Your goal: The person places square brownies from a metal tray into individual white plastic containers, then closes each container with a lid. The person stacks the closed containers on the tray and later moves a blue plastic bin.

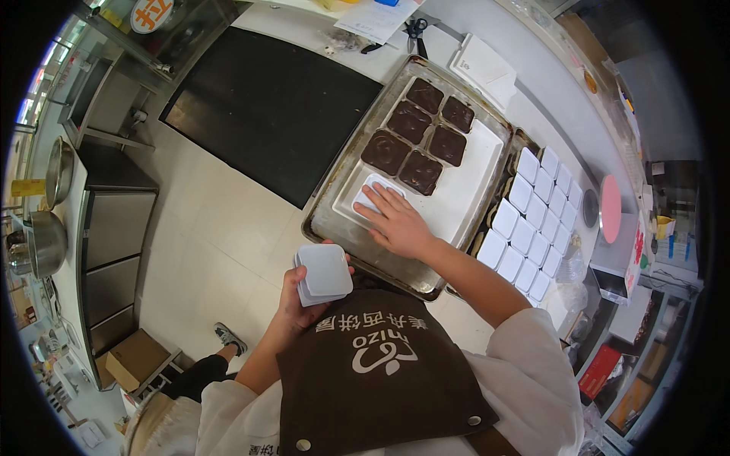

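My left hand (pixel 287 302) is closed around a small stack of white square lids (pixel 327 270), held just off the near edge of a metal baking tray (pixel 325 199). My right hand (pixel 401 222) lies with its fingers spread and flat on a white lid (pixel 369 190) at the near left of that tray, partly covering it. Beyond it sit several square chocolate-topped portions (pixel 420 172) in two rows; their containers are mostly hidden by the dark tops. A white liner (pixel 465 199) shows along the tray's right side.
To the right stands a second tray crowded with white-lidded square boxes (pixel 522 237). A black mat (pixel 266 106) lies left of the baking tray. Scissors (pixel 417 34) and a white flat box (pixel 483 72) are at the back. Metal bowls (pixel 47 242) stand far left; another person's shoe (pixel 230 338) shows below.
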{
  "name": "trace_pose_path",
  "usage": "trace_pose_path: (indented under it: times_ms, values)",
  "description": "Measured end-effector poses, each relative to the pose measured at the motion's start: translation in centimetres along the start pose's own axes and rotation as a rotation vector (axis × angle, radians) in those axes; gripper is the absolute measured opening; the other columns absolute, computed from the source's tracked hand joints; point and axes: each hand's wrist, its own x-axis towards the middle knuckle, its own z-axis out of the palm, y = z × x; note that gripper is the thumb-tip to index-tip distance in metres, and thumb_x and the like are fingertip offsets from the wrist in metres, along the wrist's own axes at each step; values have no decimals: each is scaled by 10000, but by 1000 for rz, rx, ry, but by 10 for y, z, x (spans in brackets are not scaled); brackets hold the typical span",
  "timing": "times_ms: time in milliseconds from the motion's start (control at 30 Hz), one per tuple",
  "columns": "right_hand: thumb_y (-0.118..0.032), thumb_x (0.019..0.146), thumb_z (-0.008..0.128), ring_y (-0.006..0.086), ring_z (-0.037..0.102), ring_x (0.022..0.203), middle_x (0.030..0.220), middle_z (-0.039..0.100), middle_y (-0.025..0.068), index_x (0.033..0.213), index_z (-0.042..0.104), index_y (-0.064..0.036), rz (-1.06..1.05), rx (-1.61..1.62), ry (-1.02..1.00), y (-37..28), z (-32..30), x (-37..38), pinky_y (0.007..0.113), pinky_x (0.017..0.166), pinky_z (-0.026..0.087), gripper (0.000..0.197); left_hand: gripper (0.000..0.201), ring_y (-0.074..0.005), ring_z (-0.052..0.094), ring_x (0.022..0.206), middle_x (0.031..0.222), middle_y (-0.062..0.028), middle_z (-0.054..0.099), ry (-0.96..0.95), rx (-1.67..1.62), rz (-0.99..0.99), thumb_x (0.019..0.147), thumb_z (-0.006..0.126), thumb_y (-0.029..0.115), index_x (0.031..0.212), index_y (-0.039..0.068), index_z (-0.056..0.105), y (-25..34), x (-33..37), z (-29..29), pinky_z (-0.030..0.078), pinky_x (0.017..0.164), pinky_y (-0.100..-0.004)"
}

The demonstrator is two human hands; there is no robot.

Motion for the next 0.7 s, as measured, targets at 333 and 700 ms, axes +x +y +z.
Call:
trace_pose_path:
  times_ms: [333,700]
  values:
    - [-378,935,756,378,329,1560,1684,351,178,1578,468,-150,117,486,-5,-31,-66,10,491,1269,305,740,856,-354,638,1279,1407,-195,613,-117,170,52,850,774,466,1550,104,440,6,15,31,533,1080,-484]
    - [-179,753,898,379,499,1427,1599,454,190,1447,637,-146,124,549,237,-46,-95,-21,449,1167,444,742,878,-364,597,1343,1524,-219,538,-183,227,-42,947,716,515,1616,92,336,6,37,35,505,1122,-531]
